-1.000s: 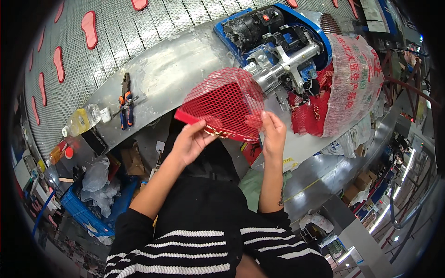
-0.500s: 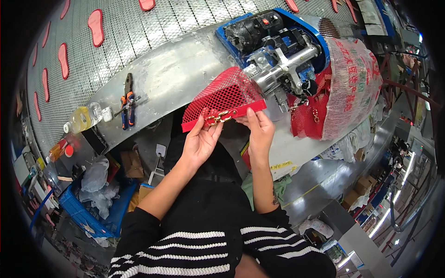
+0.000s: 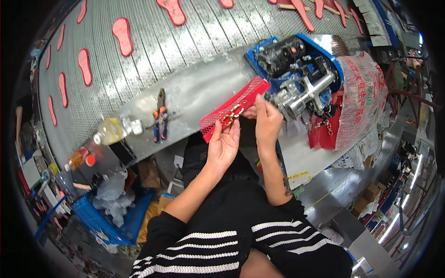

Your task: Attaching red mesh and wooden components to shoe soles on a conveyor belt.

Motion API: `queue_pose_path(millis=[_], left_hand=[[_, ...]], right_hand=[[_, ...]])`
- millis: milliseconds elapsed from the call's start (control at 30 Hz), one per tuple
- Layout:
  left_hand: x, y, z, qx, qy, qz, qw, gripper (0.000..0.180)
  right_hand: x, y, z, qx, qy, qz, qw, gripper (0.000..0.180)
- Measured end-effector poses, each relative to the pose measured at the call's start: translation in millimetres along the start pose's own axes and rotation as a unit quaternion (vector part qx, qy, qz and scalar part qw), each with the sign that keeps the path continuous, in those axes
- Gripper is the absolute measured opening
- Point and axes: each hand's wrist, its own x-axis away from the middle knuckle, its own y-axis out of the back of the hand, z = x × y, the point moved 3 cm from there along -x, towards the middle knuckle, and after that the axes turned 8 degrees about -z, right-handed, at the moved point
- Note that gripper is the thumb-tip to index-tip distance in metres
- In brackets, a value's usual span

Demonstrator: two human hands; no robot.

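Both my hands hold one red mesh piece (image 3: 214,121) with a solid red band and a gold chain (image 3: 238,109) along its near side. My left hand (image 3: 224,147) pinches the lower left part, thumb in front, close to the chain. The upper right end is gripped by my right hand (image 3: 269,123), whose fingers are partly hidden behind the piece. The piece slants up to the right, in front of a machine (image 3: 296,99) with a metal shaft and a blue housing.
Pliers (image 3: 160,121) with orange and blue handles lie on the metal ledge, beside a bottle of yellow liquid (image 3: 110,131). Pink sole-shaped pieces (image 3: 123,38) rest on the mesh conveyor behind. At right stands a woven sack (image 3: 364,99) with red mesh pieces (image 3: 324,135). A blue crate (image 3: 99,221) stands lower left.
The red mesh piece has turned, its right end rising toward the machine, and it now shows narrower. My right hand has moved up with it. The whole view has shifted, and the pink pieces sit further right.
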Motion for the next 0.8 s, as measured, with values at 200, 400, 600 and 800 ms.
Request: queue_pose_path(millis=[200, 400, 600, 800], left_hand=[[-23.3, -90.6, -72.2, -0.247, -0.052, -0.060, 0.966, 0.028], [-78.1, -264.5, -57.7, -0.477, -0.076, 0.052, 0.874, 0.037], [-156.0, -393.7, -36.9, -0.553, -0.185, 0.164, 0.796, 0.050], [-258.3, -347.8, -79.1, -0.549, -0.213, -0.003, 0.808, 0.042]], right_hand=[[15.9, -73.6, 97.5, 0.430, 0.514, 0.064, 0.739, 0.054], [-114.9, -132.9, 120.2, 0.356, 0.437, 0.101, 0.820, 0.050], [-342.6, -165.1, 121.7, -0.069, 0.135, -0.016, 0.988, 0.024], [-548.5, -190.2, 18.8, -0.055, 0.049, -0.309, 0.948, 0.041]])
